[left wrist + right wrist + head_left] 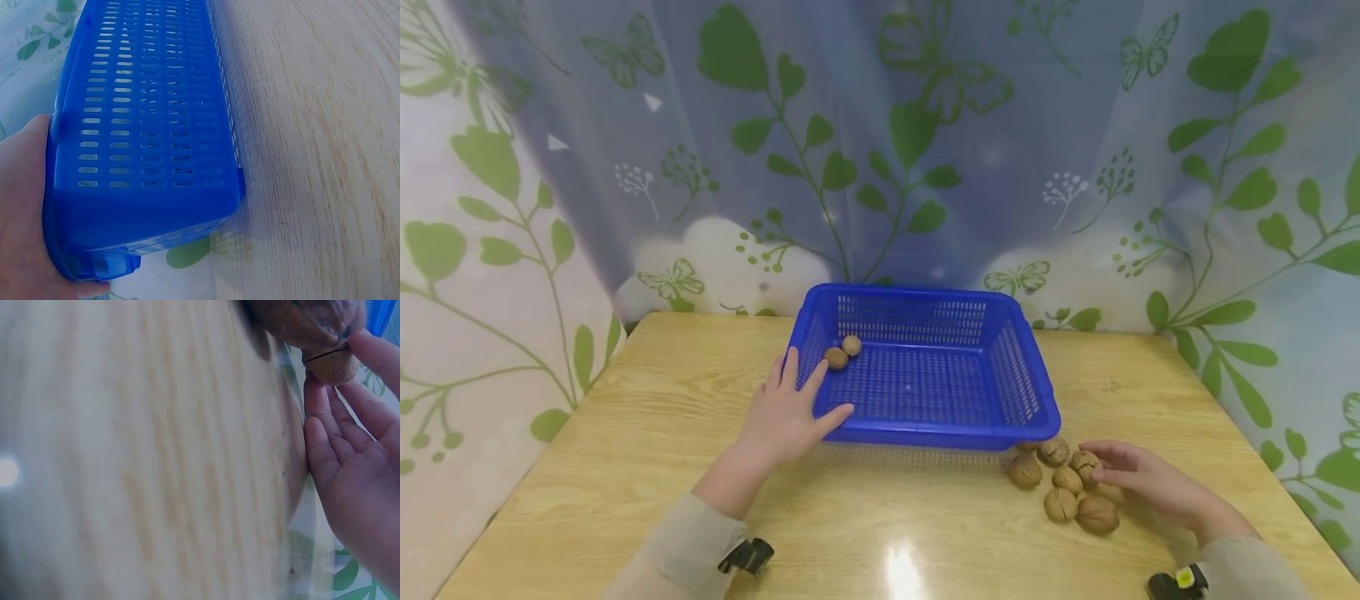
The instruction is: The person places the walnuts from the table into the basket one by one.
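Note:
A blue plastic basket (917, 433) with slotted walls stands on the table. Two walnuts (836, 358) lie inside it, at its left end. My left hand (784, 421) rests on the basket's left front corner, fingers spread over the rim. In the left wrist view, that hand (22, 212) lies along the rim. To the right of the basket, my right hand (1142, 479) pinches a walnut (1086, 465) between thumb and fingers, at the edge of a group of several walnuts (1061, 504). The right wrist view has the pinched walnut (332, 366) partly behind a nearer, darker walnut (306, 322).
The group of walnuts sits close against the basket's front right corner, one partly hidden under its rim. Behind the light wooden table (625, 467) hangs a curtain (865, 150) with leaves and butterflies, which also covers both sides.

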The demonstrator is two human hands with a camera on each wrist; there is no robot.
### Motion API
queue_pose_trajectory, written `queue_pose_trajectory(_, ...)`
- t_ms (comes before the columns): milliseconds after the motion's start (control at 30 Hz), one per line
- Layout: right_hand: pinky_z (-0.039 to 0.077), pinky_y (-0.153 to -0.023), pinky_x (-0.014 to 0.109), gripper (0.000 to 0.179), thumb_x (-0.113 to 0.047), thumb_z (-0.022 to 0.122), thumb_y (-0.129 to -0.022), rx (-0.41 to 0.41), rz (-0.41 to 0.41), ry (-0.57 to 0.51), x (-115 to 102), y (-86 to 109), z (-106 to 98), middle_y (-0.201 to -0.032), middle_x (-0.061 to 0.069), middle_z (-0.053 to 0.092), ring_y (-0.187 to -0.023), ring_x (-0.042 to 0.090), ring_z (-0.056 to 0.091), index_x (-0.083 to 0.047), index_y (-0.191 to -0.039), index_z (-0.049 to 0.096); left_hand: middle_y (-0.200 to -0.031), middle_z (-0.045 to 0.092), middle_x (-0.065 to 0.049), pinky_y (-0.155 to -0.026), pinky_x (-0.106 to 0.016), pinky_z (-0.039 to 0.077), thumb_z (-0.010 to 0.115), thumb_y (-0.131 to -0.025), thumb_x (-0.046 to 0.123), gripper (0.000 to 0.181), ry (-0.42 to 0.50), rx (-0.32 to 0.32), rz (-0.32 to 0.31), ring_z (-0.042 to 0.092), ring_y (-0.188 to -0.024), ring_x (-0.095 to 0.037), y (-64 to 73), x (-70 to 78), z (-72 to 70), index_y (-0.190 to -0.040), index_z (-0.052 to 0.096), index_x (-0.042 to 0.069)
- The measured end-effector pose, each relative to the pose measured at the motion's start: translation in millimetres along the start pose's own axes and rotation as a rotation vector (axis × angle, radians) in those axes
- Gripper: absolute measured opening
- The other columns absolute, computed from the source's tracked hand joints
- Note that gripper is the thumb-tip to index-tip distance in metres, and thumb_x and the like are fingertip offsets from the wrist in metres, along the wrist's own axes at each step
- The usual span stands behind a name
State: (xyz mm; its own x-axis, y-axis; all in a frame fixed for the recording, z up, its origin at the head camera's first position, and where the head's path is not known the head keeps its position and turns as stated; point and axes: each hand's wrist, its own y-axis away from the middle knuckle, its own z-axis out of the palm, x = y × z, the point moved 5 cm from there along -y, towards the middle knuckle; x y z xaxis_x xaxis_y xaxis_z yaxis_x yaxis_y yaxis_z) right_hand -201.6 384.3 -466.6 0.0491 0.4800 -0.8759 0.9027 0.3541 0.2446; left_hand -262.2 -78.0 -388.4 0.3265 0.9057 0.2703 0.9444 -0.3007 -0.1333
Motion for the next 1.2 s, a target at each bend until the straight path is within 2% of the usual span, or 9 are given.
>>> queue_pose_trajectory(67,0.037,-0.086,0.013,0.055,-0.019,0.052,-0.096,0.002,0.003,-0.01,-0.2,-0.9,0.1,-0.14,0.036,0.027,-0.106,-0.009,0.044,0.011,-0.138,0.031,-0.15,0.009,-0.029,-0.102,-0.063,0.021,0.036,-0.086,0.071,0.084,-0.003,-0.005,0.0,0.006,-0.137,-0.045,0.1,-0.3,-0.7,-0.148,0.028,0.016)
queue_pose_trajectory(100,0.037,-0.086,0.013,0.056,-0.019,0.052,-0.096,0.005,0.009,-0.009,-0.3,-1.1,0.0,-0.14,0.036,0.027,-0.11,-0.004,0.045,0.011,-0.139,0.031,-0.15,0.01,-0.029,-0.102,-0.063,0.021,0.036,-0.086,0.071,0.084,-0.002,-0.007,0.0,0.006,-0.137,-0.045,0.4,-0.1,-0.8,-0.148,0.028,0.015)
queue_pose_trajectory(200,0.039,-0.087,0.016,0.056,-0.02,0.053,-0.096,0.03,0.018,0.022,-1.8,-0.2,-1.0,-0.14,0.034,0.029,-0.122,0.02,0.043,0.009,-0.139,0.033,-0.15,0.01,-0.03,-0.101,-0.063,0.021,0.035,-0.086,0.071,0.084,-0.004,-0.017,-0.002,0.007,-0.137,-0.046,2.0,0.8,-0.4,-0.147,0.03,0.014)
queue_pose_trajectory(300,0.042,-0.09,0.026,0.056,-0.023,0.053,-0.096,0.061,0.028,0.073,-7.0,3.1,-3.7,-0.14,0.032,0.034,-0.126,0.042,0.034,0.007,-0.139,0.035,-0.15,0.01,-0.029,-0.102,-0.063,0.021,0.034,-0.086,0.072,0.084,-0.007,-0.029,-0.01,0.007,-0.137,-0.046,2.3,1.9,0.6,-0.148,0.03,0.015)
queue_pose_trajectory(400,0.042,-0.094,0.041,0.057,-0.025,0.051,-0.097,0.083,0.051,0.093,-14.4,9.6,-8.7,-0.139,0.03,0.035,-0.125,0.043,0.035,0.006,-0.141,0.032,-0.15,0.008,-0.028,-0.102,-0.063,0.021,0.035,-0.086,0.072,0.084,0.0,-0.044,-0.014,0.006,-0.137,-0.045,1.8,3.6,1.5,-0.148,0.029,0.015)
queue_pose_trajectory(500,0.036,-0.095,0.056,0.059,-0.027,0.049,-0.098,0.112,0.066,0.086,-25.1,15.7,-15.9,-0.141,0.03,0.033,-0.126,0.044,0.034,0.005,-0.143,0.027,-0.151,0.007,-0.028,-0.102,-0.063,0.02,0.034,-0.085,0.072,0.085,0.008,-0.048,-0.014,0.004,-0.137,-0.045,1.0,4.0,2.9,-0.148,0.027,0.016)
queue_pose_trajectory(600,0.033,-0.092,0.063,0.06,-0.029,0.047,-0.098,0.149,0.058,0.096,-37.0,18.1,-21.4,-0.142,0.029,0.032,-0.126,0.046,0.031,0.003,-0.144,0.026,-0.151,0.007,-0.028,-0.102,-0.063,0.02,0.032,-0.085,0.074,0.086,-0.005,-0.04,-0.019,0.004,-0.137,-0.044,0.7,0.9,4.6,-0.149,0.026,0.016)
queue_pose_trajectory(900,0.036,-0.089,0.063,0.059,-0.034,0.047,-0.098,0.228,0.005,0.209,-82.1,17.7,-23.4,-0.141,0.027,0.036,-0.123,0.046,0.036,-0.001,-0.144,0.03,-0.151,0.008,-0.028,-0.102,-0.062,0.022,0.031,-0.084,0.075,0.087,-0.016,-0.022,-0.001,0.004,-0.138,-0.044,-0.7,-0.6,1.5,-0.148,0.028,0.017)
queue_pose_trajectory(1200,0.031,-0.094,0.063,0.065,-0.042,0.052,-0.094,0.285,-0.044,0.211,-128.2,-11.5,-14.6,-0.14,0.021,0.04,-0.124,0.042,0.039,-0.006,-0.144,0.033,-0.15,0.009,-0.028,-0.101,-0.062,0.023,0.034,-0.085,0.073,0.085,-0.025,-0.032,-0.009,0.006,-0.137,-0.044,-0.3,0.6,-2.0,-0.148,0.029,0.016)
